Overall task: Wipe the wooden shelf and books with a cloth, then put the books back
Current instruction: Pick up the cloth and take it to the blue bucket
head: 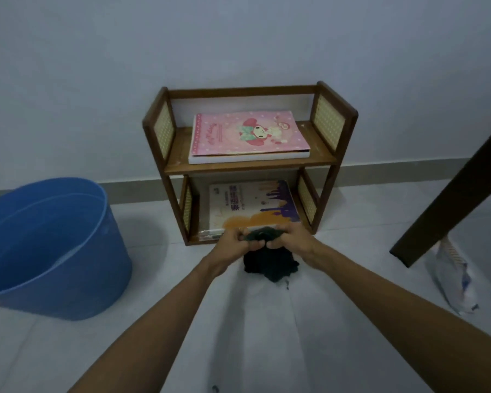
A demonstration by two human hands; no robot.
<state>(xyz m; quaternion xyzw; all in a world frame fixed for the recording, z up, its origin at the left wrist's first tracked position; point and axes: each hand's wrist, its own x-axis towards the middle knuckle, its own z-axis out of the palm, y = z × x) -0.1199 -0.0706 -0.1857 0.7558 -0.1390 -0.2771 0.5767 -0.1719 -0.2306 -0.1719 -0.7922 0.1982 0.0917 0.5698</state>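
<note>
Wooden shelf point(250, 163) stands on the tiled floor point(153, 321) against the pale wall point(238, 38), with two levels and woven panels in its sides. On the upper level a pink book point(247, 134) with a cartoon figure lies flat, on top of a white book point(250, 159) whose edge shows under it. On the lower level another book point(253, 205), white with orange and purple shapes, also lies flat.

Just in front of the shelf, both hands hold a dark cloth point(267, 262). The left hand point(236, 242) has its grip closed around the upper part of the cloth, and the right hand point(289, 239) grasps the same bunched part just beside it. The thumbs are almost touching. The rest of the cloth hangs down below the hands, above the floor.

A blue bucket point(48, 251) stands on the floor at the left, well apart from the shelf. At the right a dark wooden leg point(451, 199) comes down at an angle, and a white crumpled bag point(451, 279) lies near its foot.
</note>
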